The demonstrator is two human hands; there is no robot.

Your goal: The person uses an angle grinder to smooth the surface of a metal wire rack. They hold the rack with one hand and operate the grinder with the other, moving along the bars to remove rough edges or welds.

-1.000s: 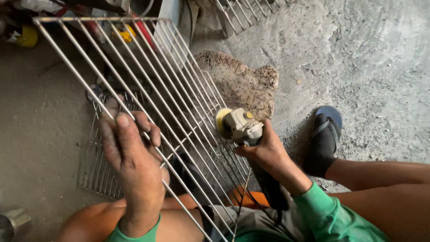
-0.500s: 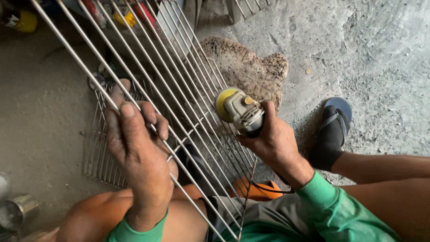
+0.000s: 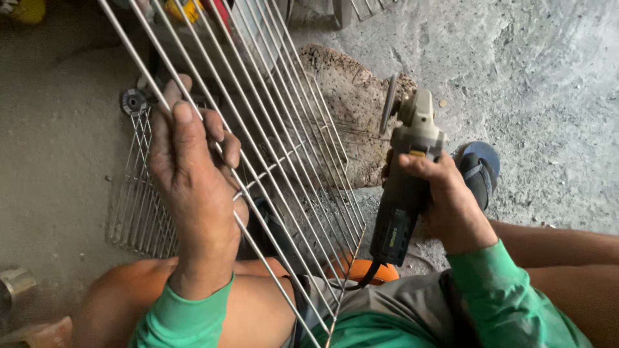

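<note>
My left hand [image 3: 193,174] grips the left edge rod of a large metal wire rack [image 3: 290,129], which slants from the top left down to my lap. My right hand [image 3: 445,200] is wrapped around the dark body of an angle grinder [image 3: 406,167], held just right of the rack's right edge and apart from it. Its thin grinding disc [image 3: 389,103] points away from me, beside the wires. Both forearms wear green sleeves.
A second, smaller wire rack [image 3: 138,206] lies flat on the concrete floor under my left hand. A worn rough wooden block [image 3: 354,109] sits behind the rack. Near my right hand is my foot in a blue sandal [image 3: 480,167]. An orange object [image 3: 364,270] lies under the grinder's cable. A metal cylinder [image 3: 14,283] stands bottom left.
The grinder has swung from over the rack's wires out to the right of the rack, its disc now edge-on. My left hand keeps its hold on the rack.
</note>
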